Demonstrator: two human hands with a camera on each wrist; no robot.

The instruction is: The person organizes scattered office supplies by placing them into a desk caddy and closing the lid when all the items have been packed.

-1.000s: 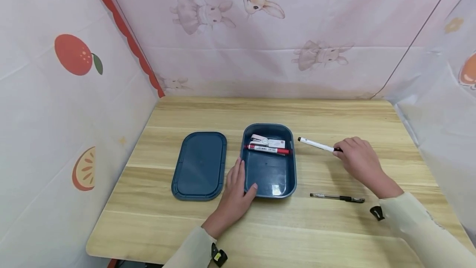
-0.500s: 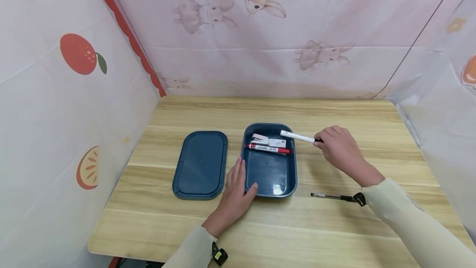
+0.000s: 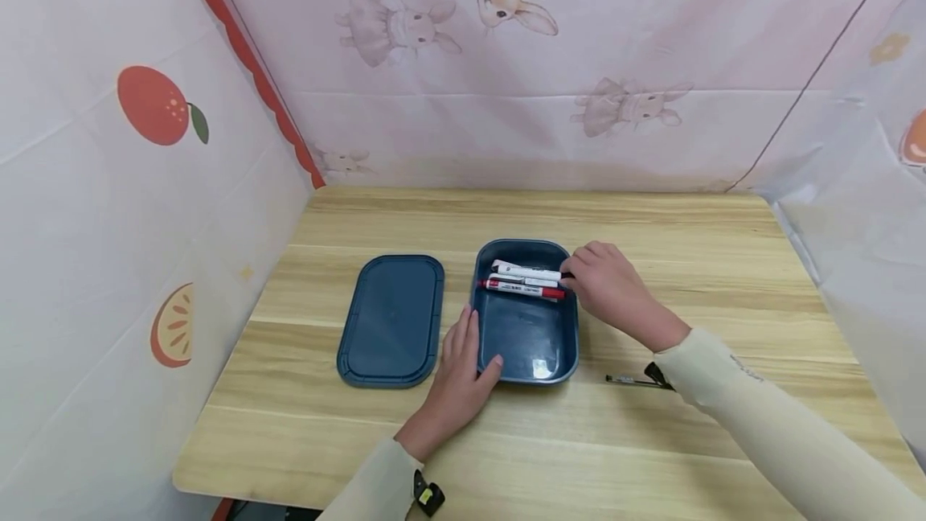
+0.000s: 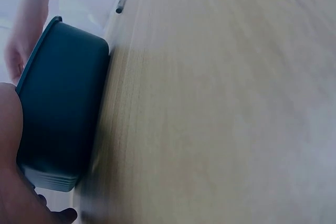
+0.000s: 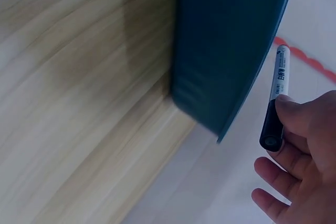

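Note:
My right hand (image 3: 611,284) pinches the black-capped end of a white marker (image 3: 526,271) between thumb and finger, over the right rim of a dark blue plastic box (image 3: 518,340). In the right wrist view the marker (image 5: 281,72) points away from the hand (image 5: 310,156), its other fingers loosely bent. Inside the box lies a red-and-white marker (image 3: 521,289); a small white item (image 3: 538,281) beside it is partly hidden by the held marker. My left hand (image 3: 452,384) rests against the box's near left corner, fingers straight along its side and thumb at the front rim.
A dark blue lid (image 3: 391,320) lies flat left of the box. Right of the box is a black pen (image 3: 628,380), partly covered by my right wrist strap (image 3: 658,376). Printed cloth walls (image 3: 448,127) stand behind and beside the wooden table (image 3: 535,457).
My right hand has carried the white marker leftward from above the table, over the rim and into the box area above the small items. The left hand has stayed at the box.

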